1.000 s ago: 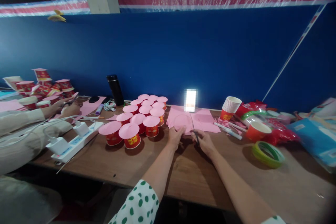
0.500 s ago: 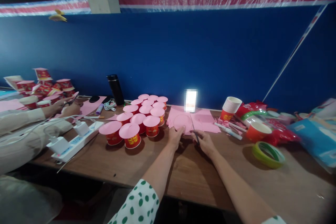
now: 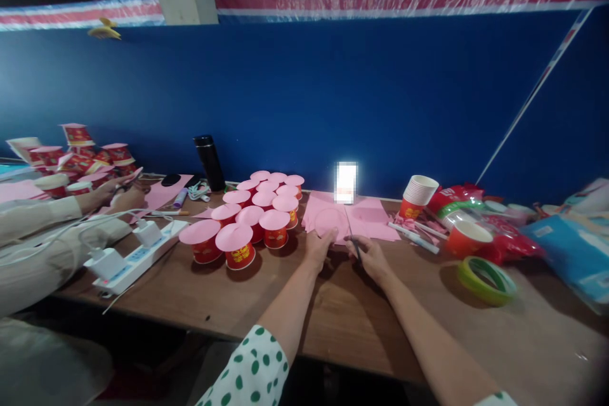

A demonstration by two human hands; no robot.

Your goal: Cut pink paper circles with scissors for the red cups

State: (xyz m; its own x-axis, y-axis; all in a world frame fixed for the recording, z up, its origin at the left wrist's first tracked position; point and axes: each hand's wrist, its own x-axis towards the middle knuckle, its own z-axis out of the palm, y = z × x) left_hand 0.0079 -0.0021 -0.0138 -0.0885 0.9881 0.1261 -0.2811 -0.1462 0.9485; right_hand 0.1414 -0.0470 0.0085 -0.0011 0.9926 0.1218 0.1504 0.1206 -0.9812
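My left hand pinches the lower edge of a round pink paper piece, held up over a stack of pink sheets. My right hand grips a pair of scissors, whose blades point up along the right side of the paper piece. Just left of my hands stands a cluster of red paper cups capped with pink paper circles.
A black flask, a bright phone screen and a stack of paper cups stand at the back. Green tape roll and red bags lie right. A white power strip and another person's sleeved arms are at left.
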